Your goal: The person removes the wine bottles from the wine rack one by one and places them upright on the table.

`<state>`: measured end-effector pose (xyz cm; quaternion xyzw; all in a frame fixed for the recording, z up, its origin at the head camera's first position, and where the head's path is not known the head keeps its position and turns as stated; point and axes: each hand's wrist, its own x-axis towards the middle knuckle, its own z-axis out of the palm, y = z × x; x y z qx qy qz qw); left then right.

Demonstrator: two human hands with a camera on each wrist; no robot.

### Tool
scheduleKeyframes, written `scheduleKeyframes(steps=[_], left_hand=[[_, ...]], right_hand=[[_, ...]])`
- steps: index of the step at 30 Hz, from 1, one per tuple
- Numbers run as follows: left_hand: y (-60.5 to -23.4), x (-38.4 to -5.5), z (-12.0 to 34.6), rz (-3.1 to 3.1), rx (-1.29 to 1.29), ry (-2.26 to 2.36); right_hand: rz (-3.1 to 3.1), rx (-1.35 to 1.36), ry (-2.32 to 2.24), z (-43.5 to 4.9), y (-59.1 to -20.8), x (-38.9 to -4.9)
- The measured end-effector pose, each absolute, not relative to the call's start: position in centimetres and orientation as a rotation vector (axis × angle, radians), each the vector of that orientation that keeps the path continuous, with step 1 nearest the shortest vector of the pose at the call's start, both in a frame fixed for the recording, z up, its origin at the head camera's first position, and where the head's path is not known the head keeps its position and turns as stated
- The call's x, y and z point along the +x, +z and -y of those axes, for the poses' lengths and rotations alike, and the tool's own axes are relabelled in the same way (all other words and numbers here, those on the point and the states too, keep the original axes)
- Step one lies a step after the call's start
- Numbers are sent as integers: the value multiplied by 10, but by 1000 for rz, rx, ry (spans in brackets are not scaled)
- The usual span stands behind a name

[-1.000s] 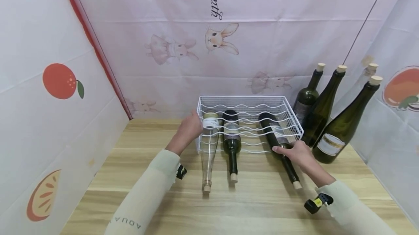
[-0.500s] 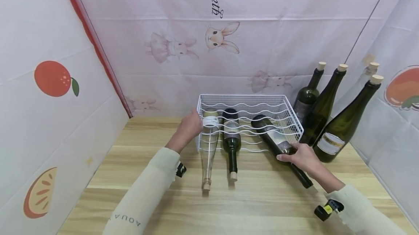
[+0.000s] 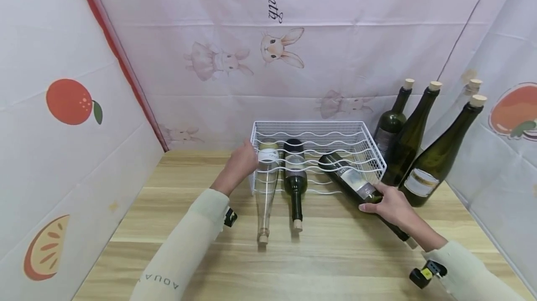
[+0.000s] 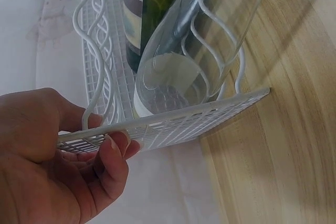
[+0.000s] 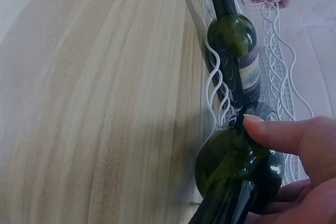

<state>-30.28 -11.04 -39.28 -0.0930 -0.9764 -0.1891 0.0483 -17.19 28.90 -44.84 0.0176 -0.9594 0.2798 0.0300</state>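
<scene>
A white wire wine rack (image 3: 310, 126) with wavy bars stands against the back wall. My left hand (image 3: 240, 163) pinches the top edge of its left side panel, thumb inside and fingers outside in the left wrist view. With my right hand (image 3: 388, 203) I grip a dark green wine bottle (image 3: 352, 180) round its shoulder. This bottle lies slanted, its base between the rack's bars and its corked neck toward the front right. Inside the rack lie a clear glass bottle (image 3: 265, 198) at the left and another dark wine bottle (image 3: 296, 184) beside it, necks forward.
To the right of the rack stand several corked bottles close together, among them a green bottle with a white label (image 3: 421, 182) and a slim dark bottle (image 3: 409, 138). A wooden table (image 3: 201, 254) lies below, with printed cloth walls (image 3: 209, 119) around it.
The held bottle has turned: its neck has swung right and its base has shifted left within the rack. My right hand has moved slightly right and forward with it. The left hand stays put.
</scene>
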Motion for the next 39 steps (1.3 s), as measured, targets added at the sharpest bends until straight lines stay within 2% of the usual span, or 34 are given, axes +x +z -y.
scheduleKeyframes(steps=[39], left_hand=[[-394, -305, 113, 2949, -273, -618]], right_hand=[[2876, 277, 698, -291, -442, -138]])
